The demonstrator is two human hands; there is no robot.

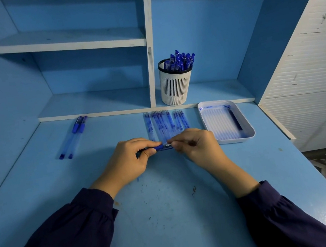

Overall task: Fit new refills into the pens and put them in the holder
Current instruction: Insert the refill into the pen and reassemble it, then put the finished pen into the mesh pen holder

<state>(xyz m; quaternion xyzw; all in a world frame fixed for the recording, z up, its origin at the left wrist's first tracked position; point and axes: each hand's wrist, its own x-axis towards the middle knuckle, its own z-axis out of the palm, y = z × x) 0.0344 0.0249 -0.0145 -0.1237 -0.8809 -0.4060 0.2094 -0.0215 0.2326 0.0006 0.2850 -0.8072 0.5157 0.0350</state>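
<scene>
My left hand (pixel 130 159) grips the blue grip section of a pen (pixel 159 147), held level above the desk. My right hand (pixel 194 143) pinches the pen's tip end, and the two hands almost meet. A row of several ink-stained refills (pixel 166 124) lies just beyond my hands. A white slotted holder (pixel 175 86) stands on the low shelf, filled with several blue capped pens (pixel 180 61). Two pens (pixel 74 137) lie side by side at the left of the desk.
A white tray (pixel 246 121) to the right holds one dark refill (pixel 234 118) and blue ink smears. The blue desk (pixel 169 206) has ink specks. Shelves and a white upright divider (pixel 150 62) rise behind; a white slatted panel (pixel 307 71) stands at the right.
</scene>
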